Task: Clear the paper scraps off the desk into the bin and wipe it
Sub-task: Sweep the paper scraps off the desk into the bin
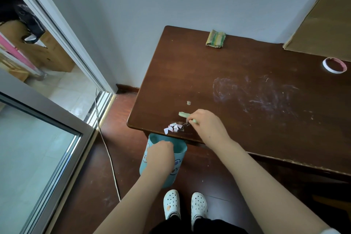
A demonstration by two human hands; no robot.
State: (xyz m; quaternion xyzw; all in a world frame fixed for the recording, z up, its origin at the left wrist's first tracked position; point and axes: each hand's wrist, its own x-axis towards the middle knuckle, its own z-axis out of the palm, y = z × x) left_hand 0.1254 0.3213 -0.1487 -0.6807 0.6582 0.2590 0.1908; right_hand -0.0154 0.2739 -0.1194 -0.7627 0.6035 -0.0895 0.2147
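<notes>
Dark wooden table against a pale wall, with a sliding glass door to the left. The paper scraps lie in a small heap at the table's front-left edge, above the teal bin. One stray scrap sits farther in.

The left hand grips the bin's rim with curled fingers, holding its mouth just below the edge. The right hand is closed around a pale-green tool — apparently a small brush — just beside the heap.

Step in hand: sweep the heap over the edge. Keep the rim tight under the table edge and use short, low strokes toward it. Then collect the stray scrap.

The folded striped cloth lies unused at the far edge — the chalky smears are not yet wiped.
</notes>
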